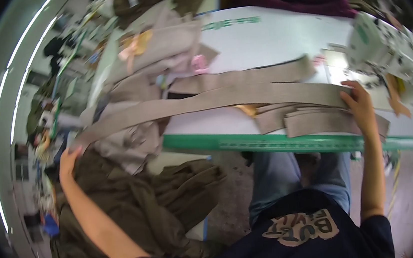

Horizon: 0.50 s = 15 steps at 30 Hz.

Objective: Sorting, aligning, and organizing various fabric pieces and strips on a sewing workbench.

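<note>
A long grey-brown fabric strip (223, 97) is stretched between my two hands, across the front of the white sewing table (237, 40). My left hand (70, 161) pinches its left end, out past the table's left side. At the right end, my right hand (359, 105) grips the strip with thumb and fingers, above the table's front edge. Beneath it on the right lie several more strips (311, 120) of the same cloth, stacked. Another strip (246, 77) rests just behind the one I hold.
A white sewing machine (386, 44) stands at the right. Grey-brown cloth pieces (167, 45) are heaped on the table's left, near a small pink item (200, 64). Dark olive garments (139, 206) pile up at lower left. Purple cloth (293, 0) lies along the far edge. The green front edge (268, 142) borders my lap.
</note>
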Tool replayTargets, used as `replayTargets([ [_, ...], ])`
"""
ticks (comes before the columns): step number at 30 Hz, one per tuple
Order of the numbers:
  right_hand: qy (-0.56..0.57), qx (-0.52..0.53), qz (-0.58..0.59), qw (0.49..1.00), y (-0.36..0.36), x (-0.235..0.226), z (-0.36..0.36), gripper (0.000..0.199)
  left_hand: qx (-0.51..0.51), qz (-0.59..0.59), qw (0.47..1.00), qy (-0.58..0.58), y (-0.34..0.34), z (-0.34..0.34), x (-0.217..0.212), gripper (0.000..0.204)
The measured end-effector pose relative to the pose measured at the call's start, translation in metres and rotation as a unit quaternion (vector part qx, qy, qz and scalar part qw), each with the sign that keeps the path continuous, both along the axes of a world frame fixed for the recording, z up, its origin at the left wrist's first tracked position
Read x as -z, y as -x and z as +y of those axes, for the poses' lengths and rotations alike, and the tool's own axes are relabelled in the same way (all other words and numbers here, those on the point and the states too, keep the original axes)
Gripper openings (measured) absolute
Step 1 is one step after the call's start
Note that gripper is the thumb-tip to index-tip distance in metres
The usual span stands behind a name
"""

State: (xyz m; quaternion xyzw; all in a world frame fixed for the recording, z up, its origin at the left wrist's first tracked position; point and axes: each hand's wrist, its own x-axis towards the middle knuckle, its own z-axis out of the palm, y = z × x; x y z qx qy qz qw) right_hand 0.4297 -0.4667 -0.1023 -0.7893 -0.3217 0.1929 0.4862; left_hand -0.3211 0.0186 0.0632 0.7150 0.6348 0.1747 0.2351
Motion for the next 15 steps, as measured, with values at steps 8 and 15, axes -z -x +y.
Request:
replayTargets([
  [8, -0.019, -0.017, -0.084, 0.996, -0.011, 0.030, -0.013, 0.029, -0.112, -0.300, 0.947, 0.020, -0.017, -0.025, 0.014, 0.036],
  [15, -0.032, -0.006, -0.091, 0.995, -0.005, 0.014, -0.005, 0.030, -0.096, -0.421, 0.901, 0.024, -0.039, -0.043, 0.021, 0.038],
])
